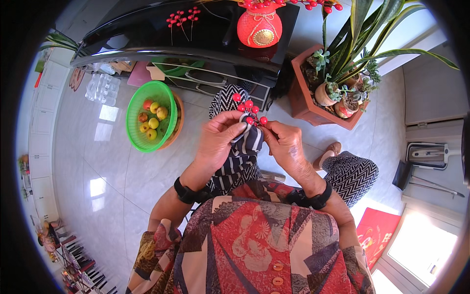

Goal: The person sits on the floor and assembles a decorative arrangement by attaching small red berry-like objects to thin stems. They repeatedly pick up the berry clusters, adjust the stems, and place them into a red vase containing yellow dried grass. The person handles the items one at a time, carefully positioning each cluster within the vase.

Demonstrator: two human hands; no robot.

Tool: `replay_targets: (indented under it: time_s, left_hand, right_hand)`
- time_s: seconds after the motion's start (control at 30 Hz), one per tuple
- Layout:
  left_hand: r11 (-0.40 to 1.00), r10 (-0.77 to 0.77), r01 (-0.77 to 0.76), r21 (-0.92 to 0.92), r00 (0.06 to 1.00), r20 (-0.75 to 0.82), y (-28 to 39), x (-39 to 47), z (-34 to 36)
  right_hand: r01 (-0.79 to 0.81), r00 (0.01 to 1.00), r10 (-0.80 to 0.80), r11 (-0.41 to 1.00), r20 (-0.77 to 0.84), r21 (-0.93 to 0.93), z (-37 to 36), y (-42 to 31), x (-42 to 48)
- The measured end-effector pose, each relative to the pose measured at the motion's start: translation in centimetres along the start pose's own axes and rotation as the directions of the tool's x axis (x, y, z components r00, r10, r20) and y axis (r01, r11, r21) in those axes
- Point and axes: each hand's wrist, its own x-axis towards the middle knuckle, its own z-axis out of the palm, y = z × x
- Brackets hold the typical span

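Note:
My left hand (pixel 220 139) pinches the edge of a dark and white striped cloth (pixel 249 141), which hangs over my zigzag-patterned trouser leg. Close beside it, my right hand (pixel 286 143) has its thumb and fingers closed at the cloth and the lower end of a sprig of red artificial berries (pixel 248 104). The berries stick up above and between both hands. Where exactly the stem meets the cloth is hidden by the fingers.
Ahead is a black glossy cabinet (pixel 136 40) bearing loose berry sprigs (pixel 182 20) and a red vase (pixel 259 29). A green basket (pixel 151 141) of fruit stands on the floor at left. A hexagonal planter (pixel 312 106) stands at right, its long leaves reaching outward.

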Motion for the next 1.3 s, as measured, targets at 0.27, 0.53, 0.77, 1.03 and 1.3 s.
replay_targets:
  time_s: [0.27, 0.53, 0.77, 1.03, 1.3]
  left_hand:
    - [0.962, -0.083, 0.062, 0.266, 0.994, 0.07, 0.2, -0.3, -0.8]
    - [0.994, 0.111, -0.113, 0.012, 0.989, 0.097, 2.5, 0.6, -3.2]
    - [0.994, 0.104, -0.111, 0.018, 0.969, 0.223, 1.6, 0.9, -0.8]
    - [0.988, 0.096, -0.116, 0.106, 0.98, 0.171, 0.8, 1.2, -0.6]
    - [0.991, 0.13, -0.125, -0.045, 0.984, 0.122, -0.2, 1.4, -0.9]
  right_hand:
    - [-0.204, 0.976, 0.187, 0.962, 0.109, 0.179, -0.4, 0.3, 0.0]
    - [-0.38, 0.894, 0.158, 0.763, 0.419, 0.524, -1.9, 0.6, 0.0]
    - [-0.615, 0.784, 0.218, 0.401, 0.582, 0.679, -1.1, 0.6, 0.1]
    - [-0.675, 0.737, 0.299, 0.332, 0.606, 0.658, -0.5, 1.4, -0.1]
    - [-0.615, 0.769, 0.282, 0.571, 0.573, 0.544, -0.7, 1.4, 0.0]
